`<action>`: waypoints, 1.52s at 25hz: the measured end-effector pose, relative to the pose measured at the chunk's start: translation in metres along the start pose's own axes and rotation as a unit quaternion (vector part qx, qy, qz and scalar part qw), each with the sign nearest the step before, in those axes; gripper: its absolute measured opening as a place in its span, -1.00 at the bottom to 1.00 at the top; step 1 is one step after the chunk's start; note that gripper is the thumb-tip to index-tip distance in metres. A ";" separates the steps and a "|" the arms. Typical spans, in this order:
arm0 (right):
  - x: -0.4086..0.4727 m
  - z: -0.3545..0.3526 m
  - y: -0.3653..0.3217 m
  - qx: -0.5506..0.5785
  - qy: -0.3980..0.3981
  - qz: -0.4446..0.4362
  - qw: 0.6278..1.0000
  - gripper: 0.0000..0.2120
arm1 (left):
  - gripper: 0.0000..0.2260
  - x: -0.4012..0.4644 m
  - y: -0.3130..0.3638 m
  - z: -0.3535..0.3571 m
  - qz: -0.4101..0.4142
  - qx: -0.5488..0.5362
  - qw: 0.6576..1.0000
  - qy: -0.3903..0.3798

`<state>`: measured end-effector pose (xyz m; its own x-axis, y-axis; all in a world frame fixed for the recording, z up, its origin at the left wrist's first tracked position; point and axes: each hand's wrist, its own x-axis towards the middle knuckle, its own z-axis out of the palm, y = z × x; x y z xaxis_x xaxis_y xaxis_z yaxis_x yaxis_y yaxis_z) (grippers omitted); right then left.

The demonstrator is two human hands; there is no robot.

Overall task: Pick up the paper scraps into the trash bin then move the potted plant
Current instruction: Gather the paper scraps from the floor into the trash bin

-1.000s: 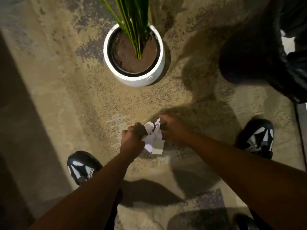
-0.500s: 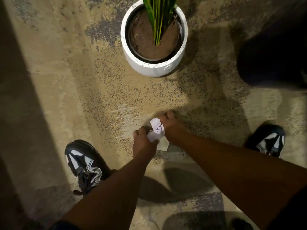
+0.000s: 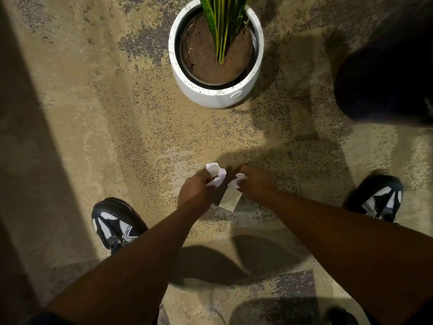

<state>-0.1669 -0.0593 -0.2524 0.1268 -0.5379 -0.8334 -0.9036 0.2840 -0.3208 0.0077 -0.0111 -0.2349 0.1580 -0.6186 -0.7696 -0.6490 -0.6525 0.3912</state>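
Floor: speckled tan carpet (image 3: 140, 127).
Left hand (image 3: 195, 192): clenched on crumpled paper scraps (image 3: 216, 175).
Right hand (image 3: 254, 184): pinching another scrap (image 3: 234, 182).
Flat scrap (image 3: 230, 202): on carpet.
Remaining: binning; potted plant (image 3: 216, 55) at 12 o'clock unmoved.

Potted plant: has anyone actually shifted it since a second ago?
Cannot tell. The potted plant sits differently in frame, but the head camera moved; the rug patches beside it look matched.

white crumpled paper scraps (image 3: 216, 175), upright potted plant (image 3: 216, 59)
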 end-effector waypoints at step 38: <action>-0.221 -0.228 -0.084 0.672 0.239 -0.019 0.700 -0.81 | -0.86 -0.127 0.255 -0.116 0.108 -0.556 0.814 -0.126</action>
<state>-0.2122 -0.1452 0.0610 -0.3021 -0.6789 -0.6692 0.3399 0.5792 -0.7410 -0.0916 -0.1494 0.0209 -0.1198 -0.7538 -0.6461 0.4563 -0.6198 0.6385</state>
